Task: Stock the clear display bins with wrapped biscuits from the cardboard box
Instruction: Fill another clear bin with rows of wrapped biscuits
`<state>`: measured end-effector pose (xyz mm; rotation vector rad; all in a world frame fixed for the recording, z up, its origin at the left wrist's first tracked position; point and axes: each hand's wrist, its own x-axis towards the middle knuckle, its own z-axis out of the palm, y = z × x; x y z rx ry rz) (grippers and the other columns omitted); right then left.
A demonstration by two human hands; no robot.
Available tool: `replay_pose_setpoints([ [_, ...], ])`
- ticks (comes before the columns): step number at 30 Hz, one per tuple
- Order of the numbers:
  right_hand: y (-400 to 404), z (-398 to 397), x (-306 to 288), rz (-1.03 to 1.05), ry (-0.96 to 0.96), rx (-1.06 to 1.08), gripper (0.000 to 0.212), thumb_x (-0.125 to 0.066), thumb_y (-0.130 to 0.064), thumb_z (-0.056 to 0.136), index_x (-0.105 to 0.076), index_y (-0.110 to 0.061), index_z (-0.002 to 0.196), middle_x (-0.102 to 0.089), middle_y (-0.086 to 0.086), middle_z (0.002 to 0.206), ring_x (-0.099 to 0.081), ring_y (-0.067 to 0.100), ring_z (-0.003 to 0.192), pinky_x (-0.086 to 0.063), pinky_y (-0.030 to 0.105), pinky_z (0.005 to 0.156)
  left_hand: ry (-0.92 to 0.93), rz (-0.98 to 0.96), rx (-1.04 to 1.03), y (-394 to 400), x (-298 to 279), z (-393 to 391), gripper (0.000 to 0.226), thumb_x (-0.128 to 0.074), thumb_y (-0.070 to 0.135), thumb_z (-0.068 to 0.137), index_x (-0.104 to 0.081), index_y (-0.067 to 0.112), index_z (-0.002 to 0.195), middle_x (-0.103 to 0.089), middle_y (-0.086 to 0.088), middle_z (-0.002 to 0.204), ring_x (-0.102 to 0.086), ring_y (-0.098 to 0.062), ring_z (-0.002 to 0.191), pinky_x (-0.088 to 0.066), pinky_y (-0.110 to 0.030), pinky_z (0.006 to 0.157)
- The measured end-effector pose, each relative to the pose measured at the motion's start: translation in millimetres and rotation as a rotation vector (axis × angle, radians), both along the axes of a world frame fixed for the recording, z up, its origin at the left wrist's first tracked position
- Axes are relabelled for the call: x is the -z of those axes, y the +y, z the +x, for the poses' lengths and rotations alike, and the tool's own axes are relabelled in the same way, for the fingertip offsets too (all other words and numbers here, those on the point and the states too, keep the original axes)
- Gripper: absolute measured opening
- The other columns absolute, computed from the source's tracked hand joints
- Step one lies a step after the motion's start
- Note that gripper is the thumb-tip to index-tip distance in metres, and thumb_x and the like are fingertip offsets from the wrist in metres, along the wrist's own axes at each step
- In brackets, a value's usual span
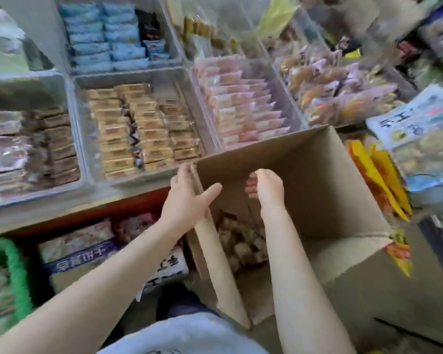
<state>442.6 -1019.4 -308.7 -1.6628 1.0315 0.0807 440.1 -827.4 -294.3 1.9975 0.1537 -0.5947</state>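
The left hand point(187, 198) is gripping the near left wall of the cardboard box point(325, 190), fingers hooked outside at the corner and thumb lying inside, steadying it against the edge of the counter point(92, 203). The right hand point(265, 190) is reaching down inside the box with its fingers curled under; something reddish is peeking out beneath them, but whether that is a packet being held cannot be told from here. The wrapped biscuits point(243, 241) are sitting low at the bottom of the box, a small brownish heap, so the box is looking nearly spent. Just beyond the box rim, the clear bin of tan biscuit packs point(141, 129) is showing bare space along its right side and back, and that looks like the likely spot to fill, while the pink-wrapped bin point(243, 103) beside it is packed tight. The risk here is the box itself: it is tilting on one hand's grip, and a deep reach could tip it or buckle the thin wall, spilling the stock. A rushed handful could also shed packets on the way up, or knock the neat rows in the bin askew.
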Motion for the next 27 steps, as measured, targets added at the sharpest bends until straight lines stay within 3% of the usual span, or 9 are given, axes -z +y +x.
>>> replay_pose_setpoints([
  [2, -27, 1, 38, 0.059, 0.145, -0.019, 0.029, -0.046, -0.019, 0.100, -0.065, -0.004, 0.116, -0.069, 0.014, 0.100, -0.067, 0.022, 0.072, -0.052, 0.031, 0.061, 0.117, -0.003, -0.095, -27, 3, 6, 0.088, -0.068, 0.040, 0.091, -0.013, 0.030, 0.159, -0.030, -0.002, 0.160, -0.055, -0.021, 0.120, -0.041, -0.025, 0.087],
  [4, -40, 0, 70, 0.108, 0.282, -0.099, 0.042, -0.046, -0.020, 0.104, -0.051, -0.001, 0.141, -0.064, 0.017, 0.124, -0.069, 0.030, 0.098, -0.054, 0.030, 0.071, 0.149, -0.029, -0.232, -39, 5, 11, 0.079, -0.060, 0.021, 0.092, -0.018, 0.032, 0.158, -0.044, -0.001, 0.151, -0.058, -0.009, 0.091, -0.044, -0.023, 0.070],
  [6, -39, -6, 104, 0.159, 0.394, -0.233, 0.043, -0.045, -0.017, 0.106, -0.046, 0.004, 0.144, -0.057, 0.018, 0.137, -0.062, 0.032, 0.116, -0.055, 0.021, 0.074, 0.146, -0.022, -0.281, -41, 5, 12, 0.072, -0.054, 0.012, 0.093, -0.025, 0.033, 0.156, -0.053, 0.005, 0.135, -0.054, -0.004, 0.085, -0.040, -0.022, 0.063],
  [9, -25, -17, 161, 0.092, 0.587, -0.497, 0.051, -0.051, -0.038, 0.104, -0.052, -0.004, 0.143, -0.056, 0.016, 0.143, -0.057, 0.033, 0.125, -0.050, 0.031, 0.100, 0.145, -0.003, -0.290, -37, 7, 11, 0.066, -0.052, 0.007, 0.094, -0.032, 0.034, 0.152, -0.057, 0.005, 0.121, -0.058, -0.011, 0.096, -0.050, -0.029, 0.078],
  [12, -16, -25, 202, -0.065, 0.610, -0.630, 0.045, -0.051, -0.042, 0.101, -0.054, -0.019, 0.139, -0.059, 0.011, 0.140, -0.054, 0.033, 0.129, -0.044, 0.033, 0.098, 0.169, 0.010, -0.303, -37, 8, 12, 0.062, -0.052, 0.009, 0.096, -0.034, 0.035, 0.150, -0.058, 0.007, 0.113, -0.059, -0.021, 0.111, -0.051, -0.043, 0.099],
  [16, -9, -30, 215, -0.208, 0.606, -0.605, 0.038, -0.050, -0.048, 0.097, -0.054, -0.028, 0.128, -0.060, 0.010, 0.135, -0.047, 0.036, 0.131, -0.040, 0.044, 0.107, 0.162, 0.039, -0.295, -38, 10, 14, 0.061, -0.052, 0.010, 0.098, -0.032, 0.034, 0.151, -0.057, 0.011, 0.107, -0.058, -0.021, 0.109, -0.051, -0.037, 0.091],
  [19, -1, -19, 194, -0.121, 0.549, -0.534, 0.061, -0.058, -0.055, 0.092, -0.052, -0.016, 0.138, -0.059, 0.013, 0.138, -0.050, 0.035, 0.132, -0.042, 0.041, 0.107, 0.157, 0.035, -0.290, -38, 10, 13, 0.063, -0.052, 0.010, 0.097, -0.031, 0.033, 0.152, -0.058, 0.003, 0.122, -0.057, -0.022, 0.113, -0.051, -0.040, 0.097],
  [24, 0, 19, 107, 0.346, 0.163, 0.035, 0.037, -0.048, -0.042, 0.097, -0.068, -0.013, 0.105, -0.069, 0.016, 0.118, -0.066, 0.030, 0.102, -0.054, 0.036, 0.081, 0.113, -0.035, -0.289, -38, 7, 11, 0.056, -0.054, 0.018, 0.101, -0.032, 0.028, 0.151, -0.052, 0.007, 0.121, -0.052, -0.014, 0.110, -0.044, -0.031, 0.090],
  [27, 4, 18, 42, 0.468, 0.065, 0.135, 0.035, -0.041, -0.038, 0.102, -0.064, -0.013, 0.104, -0.070, 0.011, 0.104, -0.067, 0.023, 0.088, -0.051, 0.028, 0.067, 0.106, -0.087, -0.284, -35, 4, 8, 0.054, -0.059, 0.033, 0.100, -0.037, 0.028, 0.149, -0.055, 0.008, 0.125, -0.053, -0.012, 0.107, -0.044, -0.027, 0.084],
])
